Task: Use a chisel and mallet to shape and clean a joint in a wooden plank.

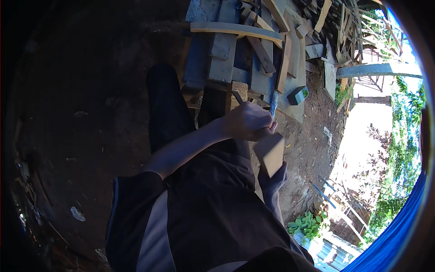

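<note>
Holding a pale wooden block (270,155) out in front of the torso, a person in a dark short-sleeved shirt (208,213) looks down at both hands. The left forearm crosses the body on a slant, rising from the lower left toward the middle, with the elbow bent and the back of the left hand (249,120) turned up. Its fingers are curled tight around a slim dark tool (237,97), whose end pokes out above the fist, away from the body; what kind of tool it is cannot be told. The right forearm climbs steeply beside the torso, and the right hand (275,176) supports the block from beneath at its near end. Its fingers are mostly hidden, yet they appear closed on the wood. The block is tilted, one flat face toward the viewer, just below and to the right of the left fist; whether the tool touches it is unclear. Beyond the hands lie stacked boards (222,63) with a curved wooden strip (235,30) across them, and a small green-grey box (297,95) sits near their right side, above bare brown earth (312,140)
</note>
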A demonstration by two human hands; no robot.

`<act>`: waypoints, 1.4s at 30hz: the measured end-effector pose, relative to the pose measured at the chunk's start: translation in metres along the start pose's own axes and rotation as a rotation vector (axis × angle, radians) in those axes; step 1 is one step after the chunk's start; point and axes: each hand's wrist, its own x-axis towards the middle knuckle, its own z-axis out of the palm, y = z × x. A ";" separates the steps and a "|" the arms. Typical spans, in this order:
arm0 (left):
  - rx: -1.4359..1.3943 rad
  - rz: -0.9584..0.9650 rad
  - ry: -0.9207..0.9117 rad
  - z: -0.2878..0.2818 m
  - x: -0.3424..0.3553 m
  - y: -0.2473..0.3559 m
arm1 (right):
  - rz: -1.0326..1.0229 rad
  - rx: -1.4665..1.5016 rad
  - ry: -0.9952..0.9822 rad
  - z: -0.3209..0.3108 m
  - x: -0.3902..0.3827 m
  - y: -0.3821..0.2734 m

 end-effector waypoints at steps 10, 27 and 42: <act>0.035 0.095 0.009 0.004 -0.006 -0.006 | 0.105 0.291 0.118 0.012 -0.014 0.027; 0.001 0.165 -0.075 0.011 -0.018 -0.005 | 0.171 0.707 0.721 0.009 -0.016 0.018; 0.106 0.094 0.015 0.001 -0.012 -0.004 | -0.007 0.648 0.808 -0.004 0.000 0.012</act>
